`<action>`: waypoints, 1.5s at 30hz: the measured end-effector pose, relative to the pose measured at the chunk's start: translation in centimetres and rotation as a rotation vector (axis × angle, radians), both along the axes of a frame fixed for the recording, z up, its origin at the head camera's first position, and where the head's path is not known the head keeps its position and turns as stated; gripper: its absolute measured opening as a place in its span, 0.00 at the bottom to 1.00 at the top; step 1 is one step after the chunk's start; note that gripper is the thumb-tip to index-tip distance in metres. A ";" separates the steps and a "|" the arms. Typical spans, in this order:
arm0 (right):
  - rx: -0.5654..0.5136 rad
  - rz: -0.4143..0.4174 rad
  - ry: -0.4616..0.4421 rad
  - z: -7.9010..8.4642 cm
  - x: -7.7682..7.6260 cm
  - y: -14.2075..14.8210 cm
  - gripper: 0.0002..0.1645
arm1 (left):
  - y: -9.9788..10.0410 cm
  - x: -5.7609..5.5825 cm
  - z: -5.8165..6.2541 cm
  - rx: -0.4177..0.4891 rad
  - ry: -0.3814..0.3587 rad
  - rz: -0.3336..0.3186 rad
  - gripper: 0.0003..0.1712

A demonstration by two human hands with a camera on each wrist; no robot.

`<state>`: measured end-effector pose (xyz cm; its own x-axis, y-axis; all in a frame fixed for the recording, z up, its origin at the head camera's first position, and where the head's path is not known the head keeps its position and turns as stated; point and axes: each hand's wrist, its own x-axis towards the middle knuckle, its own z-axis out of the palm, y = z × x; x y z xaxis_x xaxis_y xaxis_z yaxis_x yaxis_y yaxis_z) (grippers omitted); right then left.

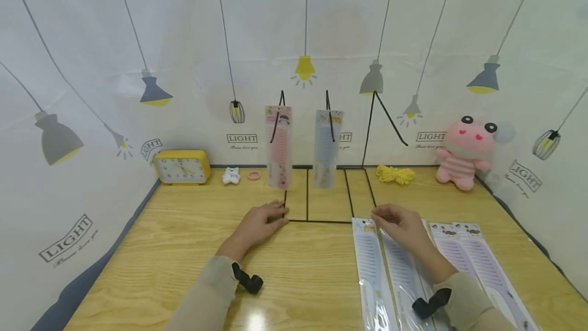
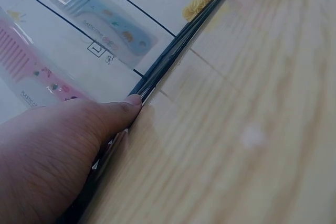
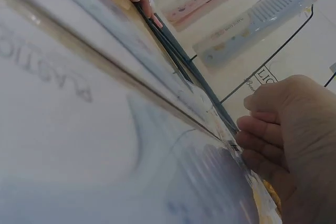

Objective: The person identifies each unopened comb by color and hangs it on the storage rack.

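Note:
A black wire rack (image 1: 307, 195) stands on the table with a packaged pink comb (image 1: 278, 152) and a packaged blue comb (image 1: 325, 152) hanging from its hooks. My left hand (image 1: 262, 222) rests at the rack's front left corner, thumb (image 2: 118, 113) along the dark base wire and fingers fairly straight. At the right, my right hand (image 1: 404, 226) is over the tops of several packaged combs laid side by side. Its fingers are loosely bent, fingertips (image 3: 247, 139) right at the upper edge of a blue comb package (image 3: 205, 177). Nothing shows between thumb and forefinger.
Along the back stand a yellow clock (image 1: 182, 166), a small white figure (image 1: 231, 175), a pink ring (image 1: 253, 175), a bundle of yellow cord (image 1: 395, 174) and a pink plush toy (image 1: 464, 152). Purple comb packages (image 1: 491, 269) lie at the right. A patterned wall covering (image 1: 197, 40) encloses the table.

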<state>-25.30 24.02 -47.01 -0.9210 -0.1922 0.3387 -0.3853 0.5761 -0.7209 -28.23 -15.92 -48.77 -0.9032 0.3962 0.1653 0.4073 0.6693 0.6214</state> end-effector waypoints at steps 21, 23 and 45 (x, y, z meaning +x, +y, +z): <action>0.235 0.052 0.030 -1.9 -0.5 0.7 0.32 | -0.1 -0.3 -0.5 -0.019 0.006 0.002 0.24; 0.253 0.062 0.030 -1.9 -0.6 0.8 0.32 | 0.0 -0.3 -0.5 -0.021 0.007 0.002 0.24; 0.273 0.093 0.043 -2.0 -0.7 0.7 0.30 | 0.0 -0.4 -0.4 -0.024 0.001 -0.006 0.24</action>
<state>-26.05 24.75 -49.05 -0.8813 -0.3643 0.3009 -0.4720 0.7073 -0.5263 -28.67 -15.91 -49.13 -0.9008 0.4051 0.1562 0.4115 0.6818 0.6049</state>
